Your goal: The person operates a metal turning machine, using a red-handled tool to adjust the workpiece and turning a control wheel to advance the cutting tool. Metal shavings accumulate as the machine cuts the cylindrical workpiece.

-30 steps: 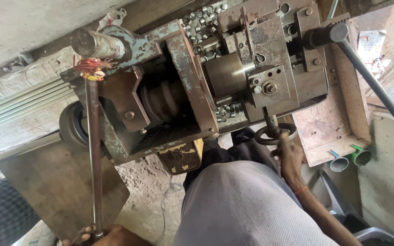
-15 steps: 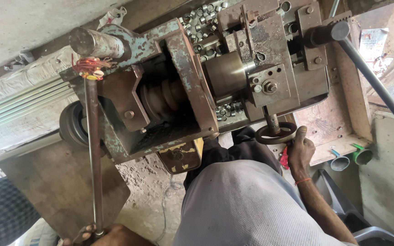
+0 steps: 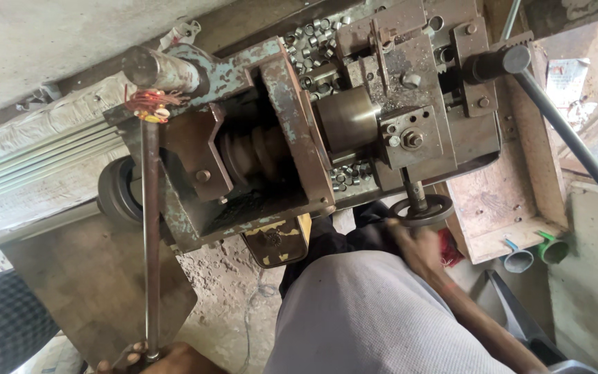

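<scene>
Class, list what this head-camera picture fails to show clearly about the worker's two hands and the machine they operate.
- Left hand, head view: cut off by the bottom edge; only fingers around the long lever show.
- Right hand: motion-blurred at the small handwheel; its grip cannot be told.
- Machine: its base is hidden behind the person's grey-clothed body.
- Small metal rings: too small to make out.

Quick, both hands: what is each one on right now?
Left hand: closed around the long lever rod's lower end.
Right hand: at the small handwheel; grip blurred, cannot be told.
</scene>
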